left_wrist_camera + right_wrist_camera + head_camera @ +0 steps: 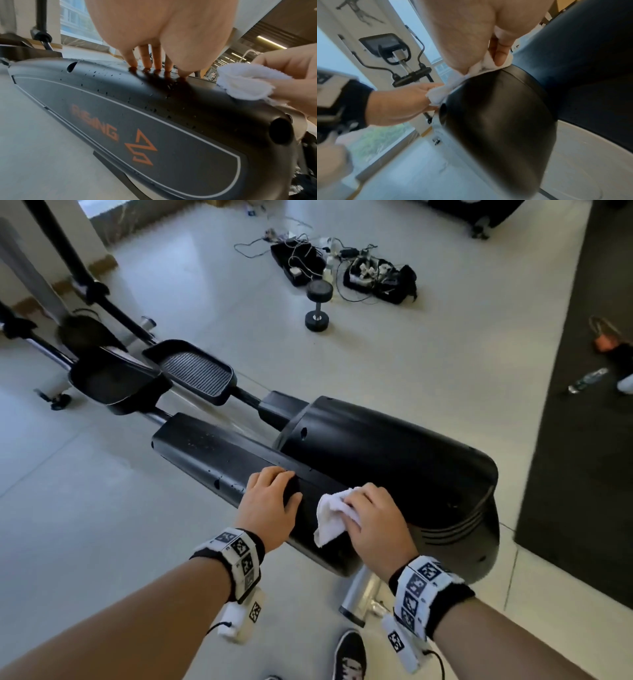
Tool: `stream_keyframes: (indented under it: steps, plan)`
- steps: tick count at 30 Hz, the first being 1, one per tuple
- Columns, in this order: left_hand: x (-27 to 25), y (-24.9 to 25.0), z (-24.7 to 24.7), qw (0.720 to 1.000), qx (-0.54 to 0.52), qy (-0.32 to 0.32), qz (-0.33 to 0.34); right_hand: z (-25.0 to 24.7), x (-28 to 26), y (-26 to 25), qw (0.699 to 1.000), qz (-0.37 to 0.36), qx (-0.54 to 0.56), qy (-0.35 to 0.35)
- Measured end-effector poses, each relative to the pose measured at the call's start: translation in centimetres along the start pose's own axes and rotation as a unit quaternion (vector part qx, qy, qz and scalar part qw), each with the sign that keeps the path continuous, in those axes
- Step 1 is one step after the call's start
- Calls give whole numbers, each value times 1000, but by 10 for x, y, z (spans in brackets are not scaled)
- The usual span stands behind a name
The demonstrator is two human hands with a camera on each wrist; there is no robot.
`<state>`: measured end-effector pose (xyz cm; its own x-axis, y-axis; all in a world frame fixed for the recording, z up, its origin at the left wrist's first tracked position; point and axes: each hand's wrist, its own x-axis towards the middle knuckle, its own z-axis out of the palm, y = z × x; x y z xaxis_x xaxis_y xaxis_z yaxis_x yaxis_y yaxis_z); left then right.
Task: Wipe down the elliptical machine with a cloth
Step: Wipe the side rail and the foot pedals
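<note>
The black elliptical machine [394, 453] lies low before me, with a long side cover [212, 450] bearing an orange logo [140, 150] and water droplets. My left hand [270, 498] rests on top of that cover, its straight fingertips [149, 65] touching the wet surface. Just to its right, my right hand [373, 518] grips a crumpled white cloth [334, 515] and presses it on the cover's rounded rear end [496, 115]. The cloth [243, 82] bulges out from under the fingers. In the right wrist view, my thumb [500, 54] pins the cloth [486, 66] against the edge.
Two ribbed pedals [198, 371] sit ahead on the rails, the console [383, 44] beyond. A dumbbell [318, 306] and black bags with tangled cables [376, 278] lie on the pale floor. A dark mat [582, 422] with a water bottle [587, 380] is at right. My shoe [349, 655] stands below.
</note>
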<state>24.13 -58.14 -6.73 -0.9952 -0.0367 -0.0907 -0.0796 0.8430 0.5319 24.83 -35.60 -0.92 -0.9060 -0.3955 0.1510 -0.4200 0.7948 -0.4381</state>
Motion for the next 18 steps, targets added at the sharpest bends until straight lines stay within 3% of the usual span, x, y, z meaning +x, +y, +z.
stream_keyframes:
  steps: [2,5,11,18]
  plan:
    - [3,-2,-1,1000,9,7,5,1,13,2,998,-33,-41,36]
    - [3,-3,-4,1000,16,-4,11,1,29,2,997,5,-47,55]
    - [4,3,-18,999,24,-48,2,13,3,-12,999,27,-32,-3]
    - [5,-8,-20,997,20,-72,36,19,12,-18,996,68,-49,30]
